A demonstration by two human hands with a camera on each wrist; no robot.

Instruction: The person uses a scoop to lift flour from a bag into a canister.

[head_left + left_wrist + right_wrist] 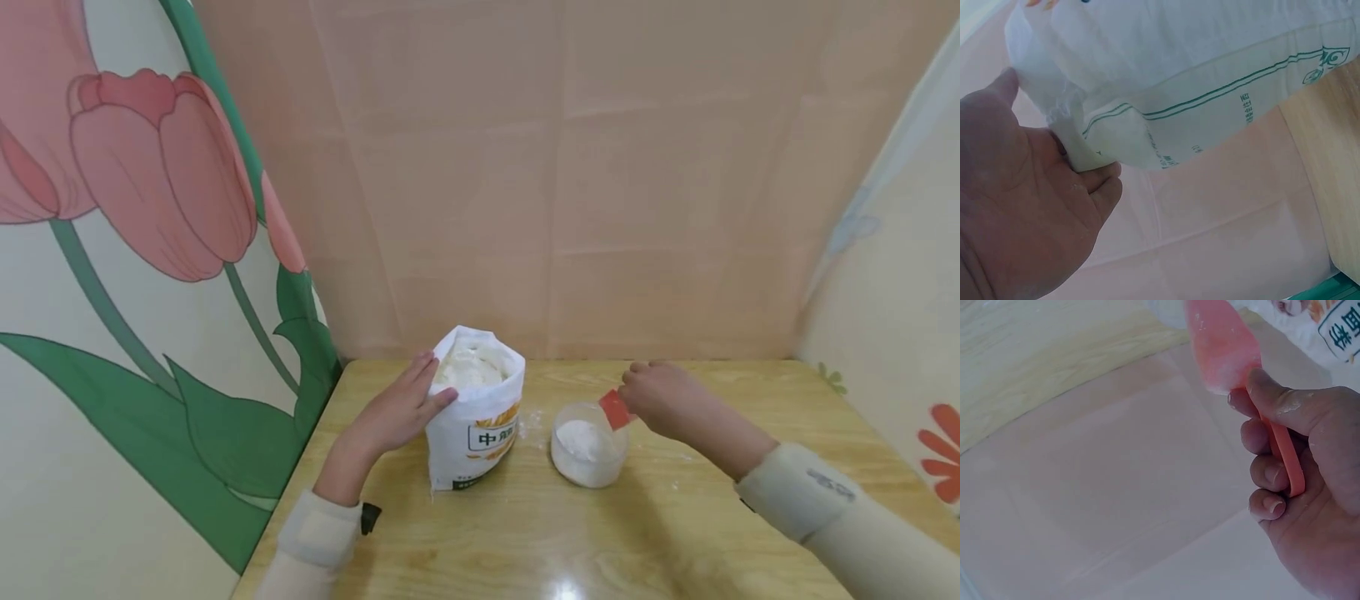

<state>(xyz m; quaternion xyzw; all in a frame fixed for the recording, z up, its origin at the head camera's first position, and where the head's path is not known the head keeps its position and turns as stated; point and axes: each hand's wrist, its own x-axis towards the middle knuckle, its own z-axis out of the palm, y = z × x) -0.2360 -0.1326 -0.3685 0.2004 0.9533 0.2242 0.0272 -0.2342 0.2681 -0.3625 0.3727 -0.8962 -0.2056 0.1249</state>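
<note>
A white flour bag [474,433] stands with its top open and white flour [471,367] inside. At its left rim my left hand [401,408] holds the bag, thumb on the near side; in the left wrist view the fingers of the left hand [1041,187] bend round the bag's edge [1166,125]. To the right is a clear round bowl [588,471] with flour in it. My right hand [667,404] grips the handle of a red scoop [617,410], its head over the bowl's right rim. White dust coats the scoop [1222,347] in the right wrist view.
The wooden table [480,550] has some spilled flour [531,423] between bag and bowl. A pinkish cloth [562,208] hangs behind it, and a wall with printed tulips [165,175] borders the left side.
</note>
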